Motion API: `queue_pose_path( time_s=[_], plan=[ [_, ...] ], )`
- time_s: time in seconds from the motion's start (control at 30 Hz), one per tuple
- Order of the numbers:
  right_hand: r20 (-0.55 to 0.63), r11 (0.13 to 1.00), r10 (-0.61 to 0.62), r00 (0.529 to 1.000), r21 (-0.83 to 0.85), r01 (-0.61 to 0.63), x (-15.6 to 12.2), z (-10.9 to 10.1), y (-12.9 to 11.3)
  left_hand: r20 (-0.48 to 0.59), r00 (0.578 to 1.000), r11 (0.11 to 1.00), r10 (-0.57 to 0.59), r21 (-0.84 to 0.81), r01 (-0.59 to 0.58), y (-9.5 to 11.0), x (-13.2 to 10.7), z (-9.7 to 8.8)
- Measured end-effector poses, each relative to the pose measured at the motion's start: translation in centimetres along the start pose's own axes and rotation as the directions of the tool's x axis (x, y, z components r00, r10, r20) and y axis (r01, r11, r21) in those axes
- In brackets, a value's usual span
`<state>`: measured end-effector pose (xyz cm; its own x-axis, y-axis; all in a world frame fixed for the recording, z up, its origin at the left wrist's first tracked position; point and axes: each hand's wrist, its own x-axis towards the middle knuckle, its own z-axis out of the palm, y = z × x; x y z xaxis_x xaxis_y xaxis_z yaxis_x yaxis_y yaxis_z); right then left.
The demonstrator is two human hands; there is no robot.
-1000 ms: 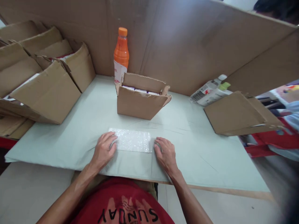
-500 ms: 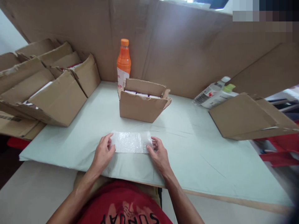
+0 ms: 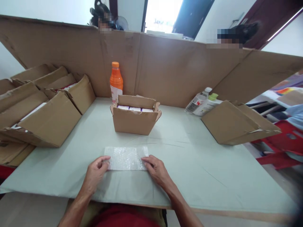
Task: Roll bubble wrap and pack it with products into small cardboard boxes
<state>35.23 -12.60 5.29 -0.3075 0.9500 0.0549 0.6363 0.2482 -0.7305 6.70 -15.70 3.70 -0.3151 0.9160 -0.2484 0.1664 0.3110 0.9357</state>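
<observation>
A small sheet of clear bubble wrap point(image 3: 126, 157) lies flat on the pale green table cover point(image 3: 184, 164) in front of me. My left hand point(image 3: 94, 175) pinches its near left corner with curled fingers. My right hand point(image 3: 157, 170) rests on its near right corner, fingers bent down on the wrap. Beyond the sheet stands a small open cardboard box point(image 3: 134, 118) with white packs inside. An orange bottle point(image 3: 116, 81) stands upright behind that box.
Several open cardboard boxes point(image 3: 44, 116) are piled at the left. A flattened box point(image 3: 234, 124) lies at the right, with two white bottles point(image 3: 203, 102) lying beside it. A tall cardboard wall point(image 3: 180, 72) closes off the back. Two people's heads show behind it.
The camera has tilted up, so the room behind the wall shows. Both hands stay at the ends of the bubble wrap, now lying flat and nearer to me.
</observation>
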Motion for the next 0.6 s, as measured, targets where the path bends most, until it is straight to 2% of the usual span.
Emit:
queue_pose_path(
  time_s=[0.07, 0.13, 0.17, 0.2, 0.23, 0.3, 0.37, 0.43, 0.47, 0.5, 0.53, 0.6],
  plan=[
    [0.003, 0.999, -0.027, 1.0, -0.026, 0.027, 0.1, -0.2, -0.1, 0.047, 0.999, 0.999, 0.006, 0.037, -0.008, 0.1, 0.2, 0.0],
    [-0.001, 0.995, -0.088, 0.996, -0.05, 0.088, 0.3, -0.9, -0.5, 0.031, 0.986, 0.98, 0.163, 0.108, -0.166, 0.9, 0.3, -0.1],
    [-0.012, 0.989, -0.138, 0.99, -0.064, 0.137, 0.5, -1.6, -0.9, 0.019, 0.956, 0.944, 0.291, 0.153, -0.291, 1.6, 0.3, -0.2],
    [-0.034, 0.977, -0.198, 0.98, -0.082, 0.195, 0.8, -2.5, -1.4, 0.009, 0.901, 0.882, 0.434, 0.198, -0.427, 2.6, 0.3, -0.3],
    [-0.068, 0.961, -0.263, 0.962, -0.106, 0.255, 1.2, -3.6, -2.1, 0.001, 0.822, 0.798, 0.57, 0.239, -0.553, 3.9, 0.4, -0.4],
    [-0.167, 0.921, -0.377, 0.911, -0.169, 0.35, 2.4, -6.5, -3.8, -0.018, 0.639, 0.608, 0.769, 0.325, -0.724, 7.3, 1.0, -0.8],
    [-0.292, 0.891, -0.445, 0.847, -0.237, 0.386, 4.3, -9.7, -5.8, -0.029, 0.487, 0.453, 0.873, 0.418, -0.787, 11.4, 2.3, -1.0],
    [-0.386, 0.881, -0.465, 0.796, -0.288, 0.375, 6.9, -12.7, -7.4, -0.027, 0.386, 0.352, 0.922, 0.474, -0.807, 15.5, 4.5, -1.1],
    [-0.409, 0.884, -0.459, 0.789, -0.299, 0.359, 8.5, -14.0, -8.0, -0.015, 0.376, 0.335, 0.927, 0.49, -0.805, 17.4, 5.8, -1.0],
    [-0.41, 0.893, -0.439, 0.799, -0.3, 0.336, 10.2, -15.2, -8.5, 0.006, 0.392, 0.336, 0.92, 0.502, -0.797, 19.1, 7.2, -0.9],
    [-0.386, 0.906, -0.405, 0.829, -0.29, 0.308, 11.9, -16.2, -8.7, 0.052, 0.442, 0.354, 0.895, 0.521, -0.777, 20.6, 8.6, -0.7],
    [-0.252, 0.935, -0.305, 0.919, -0.262, 0.238, 15.2, -17.7, -8.7, 0.174, 0.574, 0.395, 0.8, 0.567, -0.723, 23.0, 11.4, -0.2]
  ],
)
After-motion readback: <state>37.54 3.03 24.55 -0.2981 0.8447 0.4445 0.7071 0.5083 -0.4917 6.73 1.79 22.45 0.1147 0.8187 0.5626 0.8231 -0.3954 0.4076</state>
